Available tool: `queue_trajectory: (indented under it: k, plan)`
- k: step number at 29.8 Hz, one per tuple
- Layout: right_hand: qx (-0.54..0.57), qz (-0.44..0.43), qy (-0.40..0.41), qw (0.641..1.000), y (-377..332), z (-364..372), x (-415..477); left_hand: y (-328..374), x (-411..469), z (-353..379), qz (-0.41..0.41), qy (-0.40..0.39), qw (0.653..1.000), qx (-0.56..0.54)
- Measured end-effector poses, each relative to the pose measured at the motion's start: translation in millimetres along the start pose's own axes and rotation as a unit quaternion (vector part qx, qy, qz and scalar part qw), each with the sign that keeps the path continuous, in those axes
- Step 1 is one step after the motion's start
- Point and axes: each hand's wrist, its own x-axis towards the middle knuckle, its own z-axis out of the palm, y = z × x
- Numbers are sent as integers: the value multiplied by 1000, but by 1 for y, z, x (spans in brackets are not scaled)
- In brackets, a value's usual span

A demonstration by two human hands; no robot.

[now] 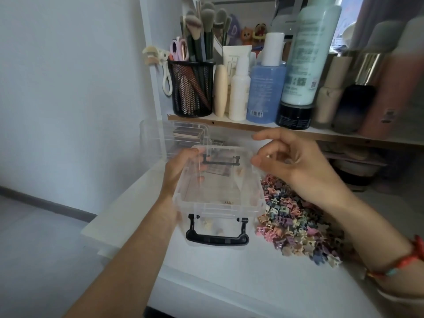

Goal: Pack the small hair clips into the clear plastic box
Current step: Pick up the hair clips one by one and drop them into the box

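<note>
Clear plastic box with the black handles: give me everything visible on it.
The clear plastic box is a small rectangular see-through tub with a rim and two black handles, the near one hanging down, the far one up at the back rim. It looks lidless and nearly empty; a few small clips show inside, blurred. It sits tilted over the white tabletop; whether it rests there is unclear. The left hand grips its left wall. The right hand hovers at its far right corner; contact is unclear. The pastel clip pile lies beside it.

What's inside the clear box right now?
The clear plastic box looks nearly empty: one small dark clip on its floor, perhaps one or two pale ones near the front wall. Glare and the left hand obscure the rest. The clip pile lies outside.
</note>
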Motion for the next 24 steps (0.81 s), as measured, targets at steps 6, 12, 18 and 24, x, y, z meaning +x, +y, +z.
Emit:
queue_trajectory:
  k: [6,12,18,24]
  plan:
    - [-223,93,-149,959,22,-8,1,-1,1,-2,-3,0,1000,3]
    - [-350,68,-222,908,19,4,-2,-1,2,-1,9,-14,1000,5]
    - [-363,40,-167,916,19,6,-2,-2,3,-1,11,-19,1000,-2]
    - [-307,57,-100,945,20,2,1,-3,3,-2,5,-14,1000,4]
